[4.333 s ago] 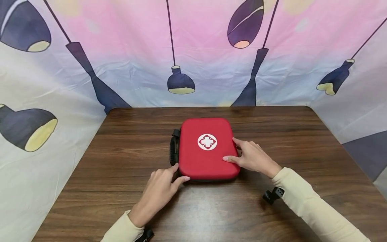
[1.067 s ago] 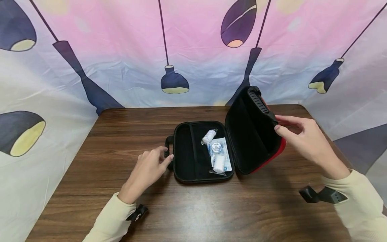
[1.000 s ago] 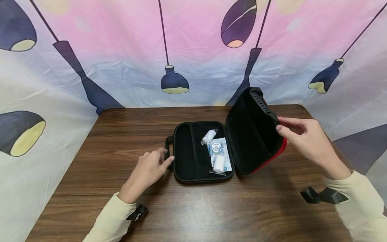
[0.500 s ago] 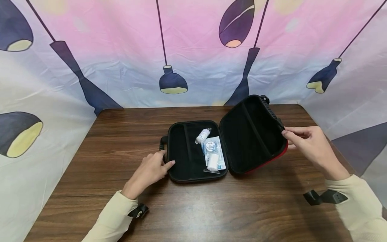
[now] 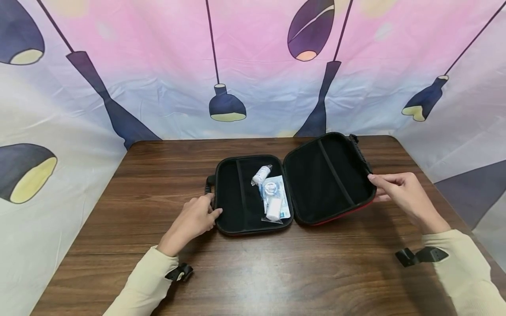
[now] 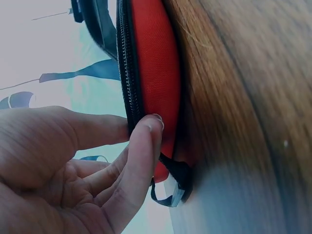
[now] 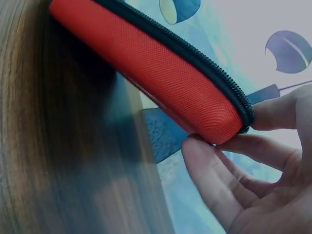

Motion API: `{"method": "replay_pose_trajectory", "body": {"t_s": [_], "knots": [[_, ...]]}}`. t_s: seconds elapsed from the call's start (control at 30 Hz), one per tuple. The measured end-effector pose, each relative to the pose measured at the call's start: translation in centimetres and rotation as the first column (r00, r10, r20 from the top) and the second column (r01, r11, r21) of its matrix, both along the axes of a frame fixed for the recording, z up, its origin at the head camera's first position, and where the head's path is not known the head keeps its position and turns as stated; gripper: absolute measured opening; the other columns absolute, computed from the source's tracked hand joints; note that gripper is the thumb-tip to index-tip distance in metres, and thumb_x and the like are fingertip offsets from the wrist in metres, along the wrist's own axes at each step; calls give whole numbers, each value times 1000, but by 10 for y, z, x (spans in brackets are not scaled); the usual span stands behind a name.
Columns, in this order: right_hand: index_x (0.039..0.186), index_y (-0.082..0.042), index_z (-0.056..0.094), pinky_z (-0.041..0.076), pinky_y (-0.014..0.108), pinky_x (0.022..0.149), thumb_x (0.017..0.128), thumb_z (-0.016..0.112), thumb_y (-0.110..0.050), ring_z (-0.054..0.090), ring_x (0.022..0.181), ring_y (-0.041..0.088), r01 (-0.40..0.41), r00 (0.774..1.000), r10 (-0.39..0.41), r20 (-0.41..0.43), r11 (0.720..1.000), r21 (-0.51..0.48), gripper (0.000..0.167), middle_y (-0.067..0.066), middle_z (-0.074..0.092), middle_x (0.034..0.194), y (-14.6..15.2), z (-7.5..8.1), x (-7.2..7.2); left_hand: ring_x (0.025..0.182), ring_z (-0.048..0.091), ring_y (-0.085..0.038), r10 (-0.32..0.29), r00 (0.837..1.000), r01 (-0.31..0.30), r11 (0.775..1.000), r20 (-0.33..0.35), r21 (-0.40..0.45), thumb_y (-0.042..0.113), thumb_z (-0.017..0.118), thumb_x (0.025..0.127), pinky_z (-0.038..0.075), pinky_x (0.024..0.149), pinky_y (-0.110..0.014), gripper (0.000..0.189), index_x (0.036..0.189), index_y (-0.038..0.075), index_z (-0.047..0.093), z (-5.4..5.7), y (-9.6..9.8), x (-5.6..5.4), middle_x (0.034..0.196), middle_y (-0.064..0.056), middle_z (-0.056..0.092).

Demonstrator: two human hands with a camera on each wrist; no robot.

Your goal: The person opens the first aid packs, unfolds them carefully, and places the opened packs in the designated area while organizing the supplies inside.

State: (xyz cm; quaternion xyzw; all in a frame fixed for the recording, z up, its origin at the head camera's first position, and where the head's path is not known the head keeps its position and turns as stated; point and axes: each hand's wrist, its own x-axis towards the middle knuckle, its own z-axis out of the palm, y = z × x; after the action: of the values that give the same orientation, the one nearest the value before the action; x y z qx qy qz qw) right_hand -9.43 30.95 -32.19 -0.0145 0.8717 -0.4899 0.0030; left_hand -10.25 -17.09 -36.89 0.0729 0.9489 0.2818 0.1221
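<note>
A first-aid case lies unzipped on the table, its black-lined base flat and its lid swung out to the right, tilted with the outer edge raised. My left hand holds the base's left rim beside the handle; in the left wrist view a fingertip presses the red side below the zipper. Pinched by my right hand is the lid's outer edge, also seen in the right wrist view as a red shell. Inside the base are two wrapped white rolls and flat blue-white packets.
Dark wood table extends around the case. Behind it hangs a cloth backdrop printed with lamps.
The case was closed at first, red cover up. It was opened, and my right hand has lowered the lid further rightward. The whole case has shifted slightly left.
</note>
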Motion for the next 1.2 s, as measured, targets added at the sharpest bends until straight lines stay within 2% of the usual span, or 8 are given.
{"method": "replay_pose_trajectory", "body": {"t_s": [0.1,0.17,0.37,0.57,0.73,0.87,1.07,1.2], "knots": [[131,13,60,57,17,74,105,57,-35,75,77,16,-9,999,6,46,999,53,55,27,64,126,5,-6,-3,53,61,-12,1,1000,-1,1000,-1,2,16,61,103,47,47,-31,62,150,-14,34,0,-4,0,63,1,66],[133,14,58,58,20,73,105,56,-35,75,78,16,-24,996,18,82,997,79,57,33,62,124,9,-11,-5,55,62,-10,5,1000,-5,1000,-5,1,16,61,103,48,48,-31,62,149,-14,35,0,-6,0,66,2,67],[134,19,54,61,33,73,105,55,-36,71,78,16,-64,980,43,193,993,101,62,13,70,98,18,-29,-14,56,63,-10,20,1000,-20,1000,-22,-7,16,62,102,49,48,-30,59,148,-13,38,0,-8,0,69,2,68],[131,21,54,61,32,74,106,54,-34,70,80,17,-108,958,69,278,986,127,60,16,69,104,26,-48,-19,55,64,-11,40,999,-40,999,2,19,17,63,102,52,49,-29,58,147,-12,40,-1,-6,0,73,-1,69],[118,15,64,61,30,74,107,53,-30,68,79,17,-137,950,99,296,984,110,48,16,66,104,28,-57,-23,49,64,-13,58,998,-58,998,29,15,25,63,102,55,56,-31,62,147,-12,41,-1,-6,-3,60,0,65],[109,14,65,61,32,73,109,49,-25,67,77,18,-185,941,142,306,976,115,43,11,65,92,28,-56,-25,49,65,-14,61,997,-62,998,47,16,22,63,102,56,57,-30,61,146,-14,40,-1,-8,-6,57,0,65],[94,4,69,58,34,65,108,50,-36,67,74,19,-222,953,124,276,905,363,47,5,66,78,27,-38,-27,52,67,-14,44,997,-47,998,60,38,16,63,101,55,53,-29,60,146,-15,39,-1,-9,-10,60,0,67],[105,3,72,51,35,60,103,57,-45,67,71,22,-173,976,88,200,872,458,50,5,70,76,20,-22,-32,52,68,-15,44,997,-47,997,58,53,15,64,100,56,52,-30,60,145,-16,40,-2,-9,-12,61,-1,68]]}}
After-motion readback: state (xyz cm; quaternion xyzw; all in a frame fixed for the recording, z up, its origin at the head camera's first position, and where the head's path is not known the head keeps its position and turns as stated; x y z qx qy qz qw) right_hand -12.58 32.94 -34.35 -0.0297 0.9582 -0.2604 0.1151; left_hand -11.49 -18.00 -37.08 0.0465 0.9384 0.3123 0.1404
